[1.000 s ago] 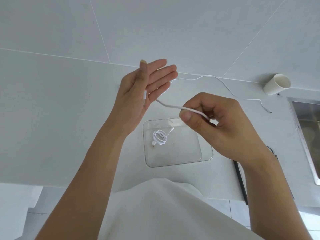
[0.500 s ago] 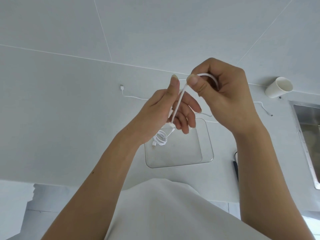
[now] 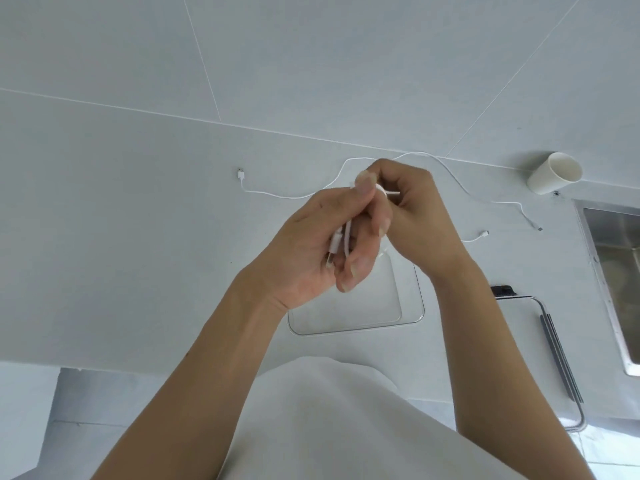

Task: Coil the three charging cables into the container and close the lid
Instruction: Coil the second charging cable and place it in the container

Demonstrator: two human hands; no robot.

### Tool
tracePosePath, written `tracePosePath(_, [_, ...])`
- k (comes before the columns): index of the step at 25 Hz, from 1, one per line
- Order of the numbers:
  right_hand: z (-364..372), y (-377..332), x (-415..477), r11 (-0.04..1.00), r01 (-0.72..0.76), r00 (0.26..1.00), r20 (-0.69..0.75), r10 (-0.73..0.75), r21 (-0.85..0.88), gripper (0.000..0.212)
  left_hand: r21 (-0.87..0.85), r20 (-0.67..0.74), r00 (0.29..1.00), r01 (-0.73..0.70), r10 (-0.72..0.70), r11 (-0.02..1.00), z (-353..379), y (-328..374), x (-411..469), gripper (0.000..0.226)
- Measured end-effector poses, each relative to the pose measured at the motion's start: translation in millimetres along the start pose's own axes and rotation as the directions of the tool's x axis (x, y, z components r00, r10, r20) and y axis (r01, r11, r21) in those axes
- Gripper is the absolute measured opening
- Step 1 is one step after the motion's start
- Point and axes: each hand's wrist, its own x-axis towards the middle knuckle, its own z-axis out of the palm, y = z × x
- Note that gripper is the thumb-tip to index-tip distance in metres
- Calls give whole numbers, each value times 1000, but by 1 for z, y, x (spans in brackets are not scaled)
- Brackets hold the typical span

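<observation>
Cable (image 3: pixel 338 238) mid-coil, head view: left hand (image 3: pixel 304 258) curled round its loops, right hand (image 3: pixel 419 209) pinching the strand, both above the open container (image 3: pixel 346 332). Second cable (image 3: pixel 284 196) lies loose on the counter (image 3: pixel 138 237). Likely about halfway; lid not on.

"Was the light good?"

"Bright, soft and even. The counter (image 3: pixel 121 220) was washed pale, with only a faint shadow beside the paper cup (image 3: pixel 554 173) at two o'clock."

"Sharp?"

"Mostly. The left hand (image 3: pixel 311 247) and right hand (image 3: pixel 422 209) were slightly soft, and the white cable (image 3: pixel 337 239) they held lacked contrast. Lines leaned toward the edges, and the sink (image 3: pixel 620 258) at three o'clock glinted dully."
</observation>
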Motion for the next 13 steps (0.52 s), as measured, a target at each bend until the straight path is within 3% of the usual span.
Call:
tracePosePath(7, [1,21,-19,977,-36,996,68,52,-210,30,-98,-163,972,-189,172,977,-10,0,0,63])
tracePosePath(13, [-17,55,-38,907,-161,982,28,186,-390,44,-14,-361,872,-360,331,933,-26,2,2,49])
